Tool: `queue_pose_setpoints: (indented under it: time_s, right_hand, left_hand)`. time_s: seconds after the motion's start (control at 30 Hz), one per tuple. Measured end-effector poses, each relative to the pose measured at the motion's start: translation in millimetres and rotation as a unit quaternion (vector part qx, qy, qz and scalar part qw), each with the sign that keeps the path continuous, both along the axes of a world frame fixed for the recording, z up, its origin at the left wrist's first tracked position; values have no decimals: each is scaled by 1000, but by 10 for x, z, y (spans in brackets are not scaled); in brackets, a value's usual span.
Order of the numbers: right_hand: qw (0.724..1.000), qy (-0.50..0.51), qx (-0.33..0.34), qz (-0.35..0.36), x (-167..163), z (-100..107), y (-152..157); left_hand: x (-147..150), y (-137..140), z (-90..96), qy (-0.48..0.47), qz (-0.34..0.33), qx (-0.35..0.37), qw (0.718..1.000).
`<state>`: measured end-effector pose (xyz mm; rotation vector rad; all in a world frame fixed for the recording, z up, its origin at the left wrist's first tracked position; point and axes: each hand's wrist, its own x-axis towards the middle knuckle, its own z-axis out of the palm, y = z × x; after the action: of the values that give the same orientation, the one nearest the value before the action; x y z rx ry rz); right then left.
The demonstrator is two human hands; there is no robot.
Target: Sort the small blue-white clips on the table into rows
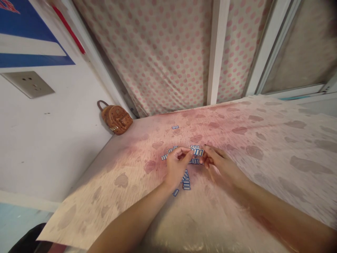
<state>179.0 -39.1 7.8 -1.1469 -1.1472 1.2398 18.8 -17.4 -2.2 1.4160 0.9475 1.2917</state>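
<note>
My left hand (179, 163) pinches a short strip of small blue-edged rectangles (197, 151) between thumb and fingers, just above the table. Close to the strip's right end is my right hand (213, 157), its fingers bent and apart, with nothing visible between them. Whether its fingertips touch the strip, I cannot tell. Similar blue-edged strips lie beneath and around my hands: one strip (195, 161) under the held one, a loose pile (186, 182) below my left wrist, and others partly hidden behind the left hand. A single blue-edged piece (176, 192) lies nearer to me.
Farther back on the patterned tablecloth (237, 147) lies another small blue-edged strip (175, 127). A brown mini backpack (117, 119) rests by the wall at the back left. A dotted curtain (168, 52) hangs behind the table, and a wall socket (28, 84) is at left.
</note>
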Motion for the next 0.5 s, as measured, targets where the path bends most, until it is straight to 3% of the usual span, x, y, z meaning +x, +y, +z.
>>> queue_pose_setpoints:
  time_s: [0.33, 0.5]
  right_hand:
    - [999, 25, -9, 25, 20, -21, 12]
    - [999, -8, 37, 25, 17, -10, 2]
  left_hand:
    - [1, -14, 15, 27, 2, 15, 1000]
    - [-8, 28, -30, 24, -5, 9, 1000]
